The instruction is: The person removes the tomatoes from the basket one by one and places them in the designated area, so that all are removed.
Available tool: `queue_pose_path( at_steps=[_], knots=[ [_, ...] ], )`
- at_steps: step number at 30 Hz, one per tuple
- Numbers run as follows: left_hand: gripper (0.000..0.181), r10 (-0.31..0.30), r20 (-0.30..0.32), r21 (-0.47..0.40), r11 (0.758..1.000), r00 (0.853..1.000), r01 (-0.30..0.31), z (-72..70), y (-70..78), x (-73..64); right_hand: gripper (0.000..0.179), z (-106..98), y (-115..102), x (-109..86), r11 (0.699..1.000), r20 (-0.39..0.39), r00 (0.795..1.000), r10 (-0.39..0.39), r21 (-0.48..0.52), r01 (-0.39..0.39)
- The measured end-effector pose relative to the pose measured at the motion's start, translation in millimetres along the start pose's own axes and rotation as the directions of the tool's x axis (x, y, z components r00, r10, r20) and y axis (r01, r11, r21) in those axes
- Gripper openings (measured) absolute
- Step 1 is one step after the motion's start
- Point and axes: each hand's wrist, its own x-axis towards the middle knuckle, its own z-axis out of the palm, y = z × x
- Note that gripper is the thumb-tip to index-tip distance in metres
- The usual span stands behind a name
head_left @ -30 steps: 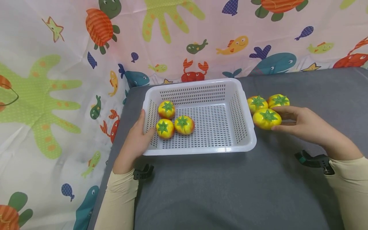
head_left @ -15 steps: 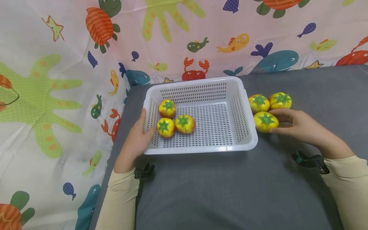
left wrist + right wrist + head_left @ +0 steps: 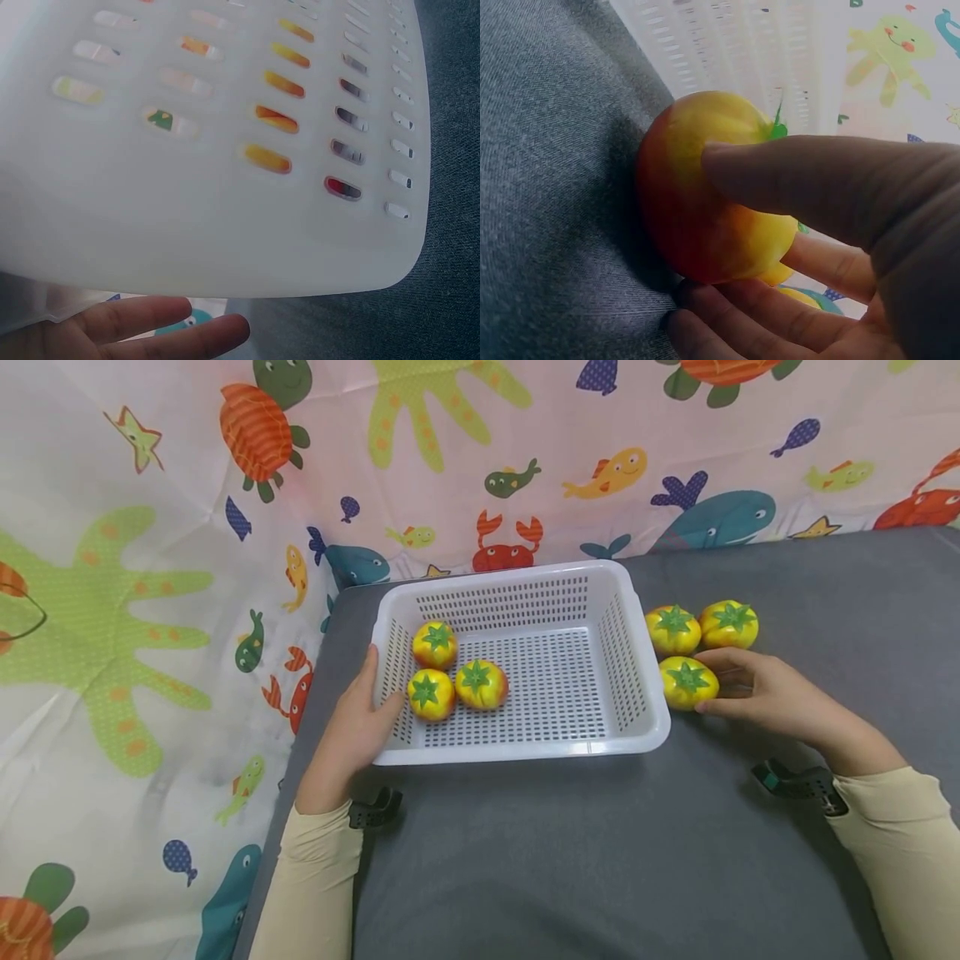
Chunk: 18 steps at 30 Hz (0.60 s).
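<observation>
Leftmost, a curtain (image 3: 112, 710) printed with sea animals hangs to the left of the basket (image 3: 517, 749) and runs on behind it. At the basket's left end, the left hand (image 3: 354, 727) grips it, thumb over the rim and fingers along the outside of the wall. White and perforated, the basket sits on a grey cloth (image 3: 570, 860). Grouped inside, towards its left end, are three yellow fruits with green tops: the back fruit (image 3: 434, 647), the front fruit (image 3: 431, 696) and, right of both, the third fruit (image 3: 482, 686). Just outside the basket's right wall lie two more, the far fruit (image 3: 673, 631) close to it and the outer fruit (image 3: 729, 625) farther right. In front of them, also just right of the basket, is the near fruit (image 3: 687, 683); the right hand (image 3: 768, 693) grasps it between thumb and fingers, reaching in from the right. Whether it is lifted off the cloth cannot be told.
</observation>
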Motion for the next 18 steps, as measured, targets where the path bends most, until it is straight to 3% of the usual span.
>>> queue_pose_path(
  at_steps=[18],
  knots=[
    [0.088,0.005,-0.001,-0.007,1.000,1.000,-0.005,-0.4,-1.4,0.3,0.071,1.6,0.2,0.4,1.000,-0.024,1.000,-0.007,-0.007,0.006]
  ],
)
